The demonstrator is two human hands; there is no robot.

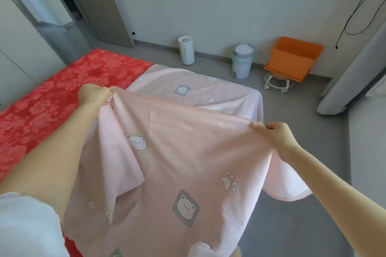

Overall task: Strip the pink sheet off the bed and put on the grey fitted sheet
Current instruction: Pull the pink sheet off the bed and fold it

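Note:
The pink sheet (179, 152), printed with bears and paw marks, is lifted in front of me and stretched between my hands. My left hand (93, 95) grips its upper edge at the left, and my right hand (271, 132) pinches the same edge at the right. The far part of the sheet still lies over the bed's far corner. The bed (52, 98) shows a red flowered cover where the pink sheet has come off. No grey fitted sheet is in view.
On the grey floor along the far wall stand a white cylindrical humidifier (186, 50), a white pedal bin (242, 60) and an orange box (292, 58) on a small wheeled stool. An open door (100, 4) is at the back left. A grey curtain (355, 75) hangs at the right.

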